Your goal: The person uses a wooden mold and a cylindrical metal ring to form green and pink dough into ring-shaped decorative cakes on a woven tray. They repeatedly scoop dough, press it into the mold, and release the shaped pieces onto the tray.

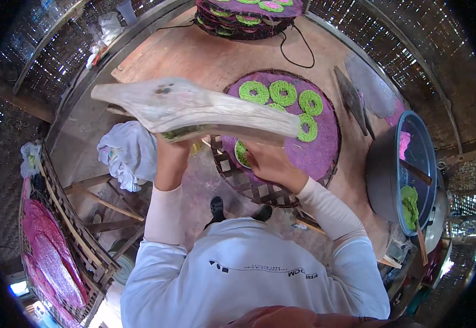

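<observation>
I see a brown wooden table [194,54] in a hut with woven walls [413,38]. On it sits a round woven tray [260,188] with a purple cloth [325,147] and green noodle rings [282,93].

My left hand [171,150] is up, fingers wrapped tight around the bottom of a big white cloth bag [194,106]. The bag lies sideways just above my fingers and hides part of the tray. My right hand [268,161] rests on the tray, fingers close together, touching a green ring [242,153] right beside them. I cannot tell if it pinches it.

Far right of my fingers is a grey bowl [383,175] with green dough [410,205]. Left of them lies a white rag [128,153]. Past them sits a stack of trays [246,19]
</observation>
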A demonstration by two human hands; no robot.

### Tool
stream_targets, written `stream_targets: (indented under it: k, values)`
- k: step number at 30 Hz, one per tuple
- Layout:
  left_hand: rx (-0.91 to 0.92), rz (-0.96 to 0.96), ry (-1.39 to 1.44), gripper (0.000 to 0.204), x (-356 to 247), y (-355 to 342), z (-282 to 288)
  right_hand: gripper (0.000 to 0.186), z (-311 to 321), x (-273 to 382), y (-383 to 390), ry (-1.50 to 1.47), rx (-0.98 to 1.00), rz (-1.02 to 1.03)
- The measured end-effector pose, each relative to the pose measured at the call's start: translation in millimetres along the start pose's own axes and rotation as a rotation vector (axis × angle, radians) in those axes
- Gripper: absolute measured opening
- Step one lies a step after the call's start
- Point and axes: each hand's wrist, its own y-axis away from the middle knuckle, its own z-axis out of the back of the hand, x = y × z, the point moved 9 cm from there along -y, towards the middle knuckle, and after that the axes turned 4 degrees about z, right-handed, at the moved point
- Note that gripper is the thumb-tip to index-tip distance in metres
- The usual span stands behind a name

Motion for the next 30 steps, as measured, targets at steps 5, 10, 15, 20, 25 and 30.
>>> stream_targets:
  k: [5, 10, 15, 20, 25, 30]
  values:
    - [-0.056, 0.072, 0.079, 0.035, 2, 9, 12, 0.034, 14, 21, -2, 0.167, -0.066, 0.157]
    - [-0.071, 0.057, 0.047, 0.033, 5, 9, 14, 0.038, 23, 9, 3, 0.189, -0.055, 0.115]
    - [-0.034, 0.048, 0.104, 0.027, 5, 2, 5, 0.042, 16, 10, -5, 0.147, -0.093, 0.097]
    - [-0.024, 0.05, 0.089, 0.026, 6, 0, 5, 0.049, 16, 12, -1, 0.175, -0.074, 0.138]
    - [-0.043, 0.067, 0.085, 0.023, 9, 0, 3, 0.052, 20, 19, -5, 0.22, -0.086, 0.142]
    - [-0.018, 0.071, 0.037, 0.021, 6, 0, 0, 0.052, 18, 19, -4, 0.205, -0.119, 0.207]
